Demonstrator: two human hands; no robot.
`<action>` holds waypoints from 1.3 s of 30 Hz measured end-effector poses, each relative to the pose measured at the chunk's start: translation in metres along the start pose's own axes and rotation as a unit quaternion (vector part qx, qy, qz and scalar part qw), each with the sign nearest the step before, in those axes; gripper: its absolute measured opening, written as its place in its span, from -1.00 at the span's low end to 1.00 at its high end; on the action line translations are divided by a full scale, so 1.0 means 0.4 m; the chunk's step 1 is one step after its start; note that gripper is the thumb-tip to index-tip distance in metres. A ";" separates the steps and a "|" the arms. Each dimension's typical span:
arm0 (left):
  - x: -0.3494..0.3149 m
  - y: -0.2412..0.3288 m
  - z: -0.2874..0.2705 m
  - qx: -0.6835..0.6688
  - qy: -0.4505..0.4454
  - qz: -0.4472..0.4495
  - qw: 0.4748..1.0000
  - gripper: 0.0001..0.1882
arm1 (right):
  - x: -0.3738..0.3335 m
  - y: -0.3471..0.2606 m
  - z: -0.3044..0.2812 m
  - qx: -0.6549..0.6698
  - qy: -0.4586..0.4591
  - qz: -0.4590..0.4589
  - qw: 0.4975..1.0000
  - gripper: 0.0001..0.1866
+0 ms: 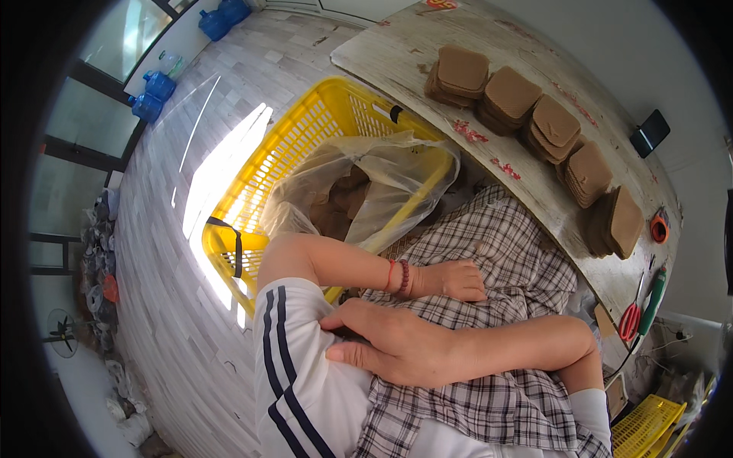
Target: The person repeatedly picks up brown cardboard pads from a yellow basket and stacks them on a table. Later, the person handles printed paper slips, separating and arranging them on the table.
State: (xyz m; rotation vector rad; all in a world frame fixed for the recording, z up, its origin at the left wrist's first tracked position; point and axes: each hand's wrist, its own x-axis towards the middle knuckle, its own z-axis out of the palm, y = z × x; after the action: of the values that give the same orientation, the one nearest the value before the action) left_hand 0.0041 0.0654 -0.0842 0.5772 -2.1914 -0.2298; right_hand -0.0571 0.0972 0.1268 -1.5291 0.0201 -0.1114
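Note:
My left arm, in a white sleeve with dark stripes, crosses in front of me to the right. My left hand (462, 281) rests on the plaid cloth (496, 229) over my lap, its fingers curled in and no object showing in them. Beads and a red cord circle that wrist. Reaching leftward below it, my right hand (393, 343) has its thumb and fingers closed on the edge of my left sleeve (294, 359). Beyond my left forearm stands a yellow plastic basket (301, 114), lined with a clear plastic bag (397, 164) with brown pieces (347, 202) inside.
Several stacks of brown rounded-square pieces (513, 95) line the worn table (397, 53). Red-handled scissors (631, 320), a green-handled tool (655, 298), an orange tape-like roll (660, 227) and a dark phone-like device (650, 133) lie toward its right. Blue water jugs (159, 85) stand far left.

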 end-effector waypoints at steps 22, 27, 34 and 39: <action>0.009 0.005 -0.051 -0.103 -0.115 -0.072 0.985 -0.62 | 0.122 -0.183 0.039 0.145 -0.419 -0.252 0.860 -0.69; -0.050 -0.012 0.010 -0.064 -0.064 -0.068 0.994 -0.65 | 0.156 -0.152 -0.036 0.050 -0.044 -0.192 0.979 -0.79; -0.022 0.000 -0.022 -0.087 -0.052 -0.067 0.993 -0.66 | 0.194 -0.029 -0.034 -0.266 0.150 -0.294 0.906 -0.89; -0.024 0.003 -0.030 -0.091 -0.035 -0.071 0.993 -0.67 | 0.082 -0.080 -0.003 -0.122 0.031 -0.217 0.968 -0.77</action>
State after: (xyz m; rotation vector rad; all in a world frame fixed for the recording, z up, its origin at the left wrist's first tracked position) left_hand 0.0183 0.0713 -0.0827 0.6297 -2.1704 -0.5270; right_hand -0.0265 0.0921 0.1606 -1.7562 -0.2606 -0.5217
